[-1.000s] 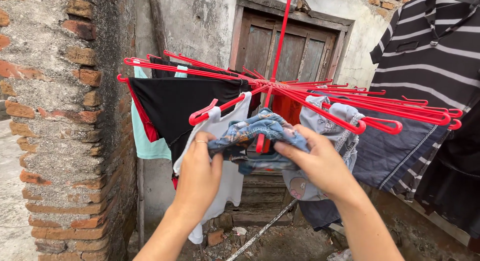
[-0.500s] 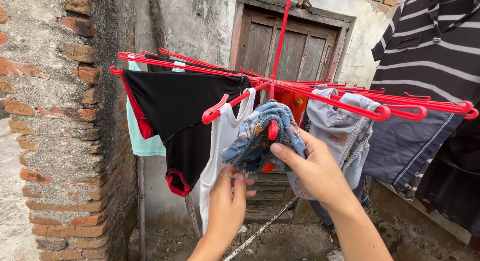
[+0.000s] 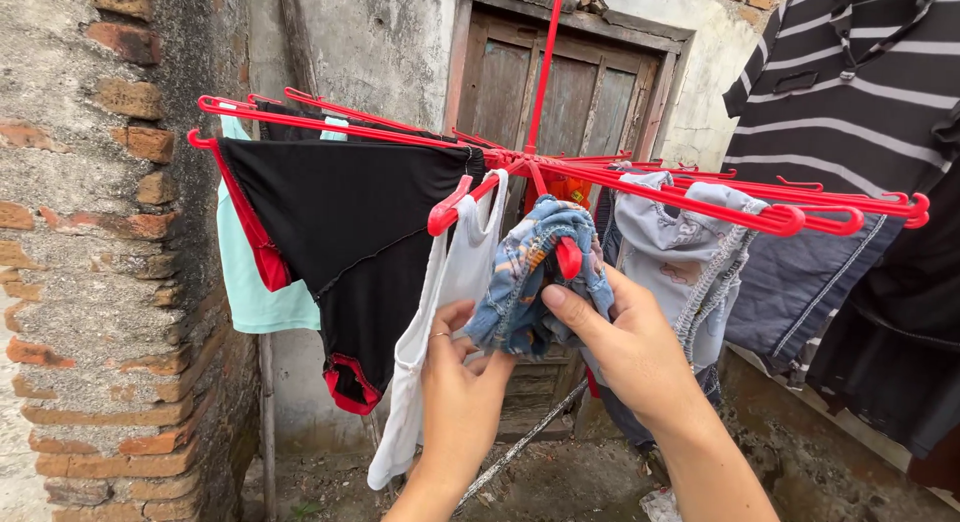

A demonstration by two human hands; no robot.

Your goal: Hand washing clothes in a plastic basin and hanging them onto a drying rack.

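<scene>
We are part-way through settling a small blue patterned garment (image 3: 530, 277) over one arm of the red umbrella-style drying rack (image 3: 640, 187), near the rack's centre pole and on the arm that points toward us. Our right hand (image 3: 625, 347) pinches the cloth from the right, thumb pressed along its edge just below the red tip of that arm, fingers curled behind the fabric. Our left hand (image 3: 462, 387), wearing a ring, comes up from below with fingers loosely bent, gripping the lower left hem of the same garment. The piece hangs bunched, not spread flat. Just beside it on the left hangs a white tank top (image 3: 440, 322), then a black garment with red trim (image 3: 350, 242) toward the rack's left edge; a grey piece (image 3: 680, 252) hangs on the right. As we judge it, the next move calls for drawing both sides down evenly so the cloth drapes without slipping off the arm or dragging its neighbours.
</scene>
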